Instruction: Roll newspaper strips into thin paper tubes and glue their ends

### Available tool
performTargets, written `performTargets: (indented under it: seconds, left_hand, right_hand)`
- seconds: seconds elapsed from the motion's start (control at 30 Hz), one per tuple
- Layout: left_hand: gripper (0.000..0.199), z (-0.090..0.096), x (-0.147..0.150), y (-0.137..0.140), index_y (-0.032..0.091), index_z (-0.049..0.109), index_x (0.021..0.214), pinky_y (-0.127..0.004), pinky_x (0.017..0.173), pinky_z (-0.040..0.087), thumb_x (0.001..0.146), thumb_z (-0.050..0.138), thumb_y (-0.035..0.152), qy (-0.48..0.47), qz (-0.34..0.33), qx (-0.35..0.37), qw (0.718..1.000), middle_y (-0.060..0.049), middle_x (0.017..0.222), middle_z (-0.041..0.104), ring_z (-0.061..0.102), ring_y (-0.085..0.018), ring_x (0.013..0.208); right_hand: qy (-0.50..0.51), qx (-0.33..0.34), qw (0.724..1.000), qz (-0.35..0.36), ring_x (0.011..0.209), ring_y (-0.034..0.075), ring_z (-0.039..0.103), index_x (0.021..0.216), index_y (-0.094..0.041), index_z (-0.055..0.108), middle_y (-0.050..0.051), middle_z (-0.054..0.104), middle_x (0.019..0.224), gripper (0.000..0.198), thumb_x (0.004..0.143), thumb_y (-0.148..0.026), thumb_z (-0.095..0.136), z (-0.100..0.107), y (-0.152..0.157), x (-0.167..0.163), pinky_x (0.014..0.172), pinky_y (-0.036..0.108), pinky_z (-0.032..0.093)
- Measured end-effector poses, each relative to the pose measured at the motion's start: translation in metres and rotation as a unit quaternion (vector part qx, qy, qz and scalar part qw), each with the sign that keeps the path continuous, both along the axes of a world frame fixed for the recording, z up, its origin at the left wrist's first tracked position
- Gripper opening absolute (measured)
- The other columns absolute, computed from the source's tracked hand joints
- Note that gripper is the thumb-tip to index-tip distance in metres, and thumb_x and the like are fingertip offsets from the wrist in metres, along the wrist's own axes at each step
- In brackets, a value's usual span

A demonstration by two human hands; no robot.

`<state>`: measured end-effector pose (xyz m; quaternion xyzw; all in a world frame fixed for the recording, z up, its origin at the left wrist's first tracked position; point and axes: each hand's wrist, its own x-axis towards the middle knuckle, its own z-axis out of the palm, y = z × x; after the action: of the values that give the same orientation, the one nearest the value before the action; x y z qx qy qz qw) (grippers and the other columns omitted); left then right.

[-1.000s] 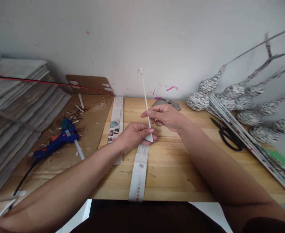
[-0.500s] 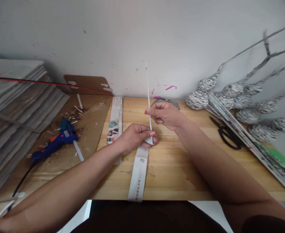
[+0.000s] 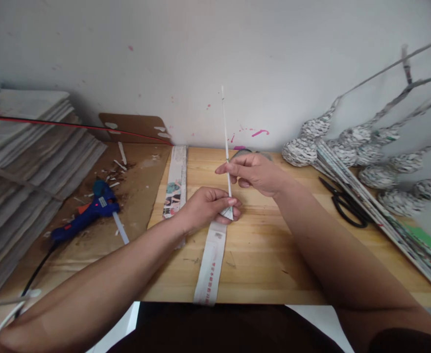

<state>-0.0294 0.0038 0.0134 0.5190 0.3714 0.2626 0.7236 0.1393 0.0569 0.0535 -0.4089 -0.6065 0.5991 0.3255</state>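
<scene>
A thin rolled paper stick point(image 3: 225, 127) rises at a slight tilt between my hands, its tip in front of the wall. My left hand point(image 3: 210, 206) pinches its lower end, where a newspaper strip point(image 3: 210, 269) feeds into the roll. The flat part of that strip hangs down to the table's front edge, with red print near its end. Higher up, the thumb and fingers of my right hand point(image 3: 254, 171) are closed around the stick's middle. A stack of cut newspaper strips point(image 3: 177, 169) lies just left of my left hand.
To the left, a blue glue gun point(image 3: 86, 211) rests on cardboard point(image 3: 142, 196) among scraps, beside tied newspaper piles point(image 3: 28, 162). On the right are black scissors point(image 3: 347, 206), a bundle of paper sticks point(image 3: 370, 201) and several woven paper balls point(image 3: 299, 152) with long stems.
The rolled stick reaches slightly higher. My right fingers have shifted their grip around it, the index finger now stretched further left. My left hand stays nearly in place.
</scene>
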Motion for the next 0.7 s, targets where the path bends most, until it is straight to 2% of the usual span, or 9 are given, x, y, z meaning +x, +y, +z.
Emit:
performTargets:
  seconds: [0.07,0.13,0.2,0.33,0.4,0.47,0.53,0.63,0.7]
  left_hand:
    - [0.031,0.0002,0.0003,-0.0004,0.014,0.07,0.093,-0.031,0.073,0.055,0.081,0.064,0.041,-0.002,-0.005,-0.004,1.0,-0.008,0.085,0.07,0.065,-0.016,0.081]
    - [0.032,0.0,0.0009,-0.0009,0.013,0.069,0.093,-0.032,0.071,0.055,0.08,0.066,0.041,-0.007,-0.012,-0.009,1.0,-0.008,0.084,0.07,0.066,-0.017,0.08]
    - [0.032,-0.0004,0.0015,-0.0012,0.012,0.069,0.094,-0.032,0.07,0.055,0.079,0.066,0.041,-0.012,-0.013,-0.014,1.0,-0.009,0.083,0.07,0.066,-0.017,0.079]
    - [0.033,-0.0001,0.0017,-0.0011,0.012,0.069,0.092,-0.032,0.071,0.055,0.079,0.067,0.042,-0.011,0.002,-0.015,1.0,-0.009,0.084,0.071,0.066,-0.016,0.077]
    - [0.033,0.0008,0.0015,-0.0012,0.013,0.069,0.092,-0.032,0.071,0.055,0.079,0.067,0.042,-0.005,0.0,-0.013,1.0,-0.01,0.085,0.071,0.066,-0.017,0.079]
    - [0.032,0.0019,0.0012,-0.0015,0.014,0.07,0.093,-0.032,0.07,0.055,0.079,0.066,0.043,-0.001,-0.006,-0.011,1.0,-0.01,0.086,0.071,0.067,-0.018,0.082]
    - [0.031,0.0028,0.0009,-0.0018,0.015,0.069,0.094,-0.031,0.071,0.055,0.08,0.065,0.042,0.001,-0.007,-0.013,1.0,-0.009,0.087,0.072,0.067,-0.018,0.083]
    - [0.03,0.0035,0.001,-0.0022,0.015,0.069,0.093,-0.031,0.071,0.055,0.08,0.065,0.042,0.004,-0.006,-0.011,1.0,-0.009,0.087,0.072,0.067,-0.017,0.082]
    - [0.031,0.0033,0.0014,-0.0026,0.014,0.07,0.093,-0.031,0.071,0.055,0.079,0.066,0.042,0.006,-0.01,-0.006,1.0,-0.009,0.087,0.072,0.067,-0.017,0.082]
  right_hand:
    - [0.004,-0.009,1.0,0.002,0.046,0.005,0.031,0.078,-0.013,0.069,-0.003,0.047,0.056,0.033,0.07,-0.044,0.076,-0.0004,0.0005,0.0002,0.039,0.021,0.016]
    - [0.026,-0.013,0.998,-0.047,0.045,0.004,0.029,0.067,-0.013,0.063,-0.005,0.042,0.052,0.034,0.065,-0.043,0.079,-0.0011,0.0012,0.0001,0.039,0.021,0.015]
    - [0.039,-0.014,0.997,-0.072,0.047,0.005,0.033,0.066,-0.014,0.062,-0.004,0.043,0.053,0.035,0.064,-0.044,0.079,-0.0008,0.0013,0.0005,0.039,0.021,0.016]
    - [0.014,-0.018,1.0,0.012,0.052,0.007,0.039,0.085,-0.012,0.07,-0.001,0.05,0.06,0.038,0.071,-0.047,0.073,0.002,-0.0001,0.0018,0.04,0.021,0.019]
    - [0.016,-0.011,1.0,0.001,0.047,0.005,0.033,0.075,-0.012,0.067,-0.004,0.046,0.055,0.033,0.068,-0.043,0.077,0.0028,-0.0008,0.0018,0.04,0.021,0.018]
    - [0.037,0.001,0.998,-0.043,0.045,0.004,0.029,0.064,-0.014,0.061,-0.006,0.042,0.051,0.034,0.064,-0.041,0.08,0.0033,-0.0011,0.0016,0.04,0.021,0.017]
    - [0.047,0.008,0.998,-0.047,0.048,0.005,0.034,0.067,-0.014,0.062,-0.004,0.044,0.054,0.034,0.066,-0.043,0.078,0.0041,-0.0013,0.0021,0.04,0.02,0.019]
    - [0.015,0.007,1.0,0.01,0.053,0.007,0.04,0.082,-0.013,0.069,-0.001,0.05,0.059,0.035,0.072,-0.046,0.073,0.0054,-0.0015,0.0033,0.041,0.02,0.021]
    - [0.009,0.005,1.0,0.011,0.049,0.006,0.036,0.077,-0.013,0.067,-0.003,0.047,0.055,0.033,0.069,-0.044,0.076,0.0056,-0.0015,0.0031,0.04,0.021,0.019]
